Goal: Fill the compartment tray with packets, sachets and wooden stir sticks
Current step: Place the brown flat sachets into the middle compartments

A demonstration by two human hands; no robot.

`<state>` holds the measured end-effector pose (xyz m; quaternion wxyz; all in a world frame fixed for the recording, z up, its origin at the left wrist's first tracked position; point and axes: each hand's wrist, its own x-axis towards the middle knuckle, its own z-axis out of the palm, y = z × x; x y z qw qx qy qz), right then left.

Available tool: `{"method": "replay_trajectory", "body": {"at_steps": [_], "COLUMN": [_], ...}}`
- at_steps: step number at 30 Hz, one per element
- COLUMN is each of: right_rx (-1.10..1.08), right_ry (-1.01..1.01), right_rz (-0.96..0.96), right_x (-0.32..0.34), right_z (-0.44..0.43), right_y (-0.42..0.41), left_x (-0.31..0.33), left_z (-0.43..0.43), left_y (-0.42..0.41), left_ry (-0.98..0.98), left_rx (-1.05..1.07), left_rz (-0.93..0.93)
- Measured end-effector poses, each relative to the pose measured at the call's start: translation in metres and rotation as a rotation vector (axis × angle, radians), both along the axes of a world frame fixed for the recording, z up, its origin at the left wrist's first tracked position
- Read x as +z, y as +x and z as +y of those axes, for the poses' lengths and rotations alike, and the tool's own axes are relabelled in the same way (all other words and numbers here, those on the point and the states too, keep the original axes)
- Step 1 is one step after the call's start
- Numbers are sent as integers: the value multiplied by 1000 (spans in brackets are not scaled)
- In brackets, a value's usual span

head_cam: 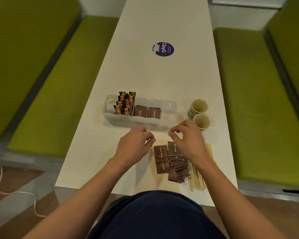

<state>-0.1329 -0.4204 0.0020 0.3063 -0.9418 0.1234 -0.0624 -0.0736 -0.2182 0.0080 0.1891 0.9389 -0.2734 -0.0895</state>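
Stir sticks (pixel 197 176) lie lengthwise, pointing toward tray (pixel 121 118).

Only one view: head cam, worn by the person, looks forward and steep down along the white table (pixel 162 80). Near edge of table is close, far end is well away. Wide-angle lens, edges bend.

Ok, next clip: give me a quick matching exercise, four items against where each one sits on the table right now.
Items:
1. stir sticks
2. paper cups
3. orange packets
4. purple sticker

Places:
A. upright in the tray, left of its brown sachets
B. far down the table's middle
C. right of the tray
D. near edge, right of the loose brown sachets

Pairs: 1-D, 2-C, 3-A, 4-B
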Motion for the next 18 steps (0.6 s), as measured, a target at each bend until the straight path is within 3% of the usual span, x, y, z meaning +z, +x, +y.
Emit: {"method": "replay_trajectory", "body": {"at_steps": [8,14,18], "right_rx": [258,311,322], "right_ry": [-151,-259,-275], "right_rz": [317,318,249], "right_x": [-13,-19,-21], "right_z": [-11,-13,-13], "right_y": [-38,-36,-35], "left_x": [-30,-27,-23], "left_z": [-13,-19,-22], "left_y": [-24,-24,-26], "left_ry": [161,241,315], "left_rx": [-184,-233,-310], "left_rz": [125,70,-89]}}
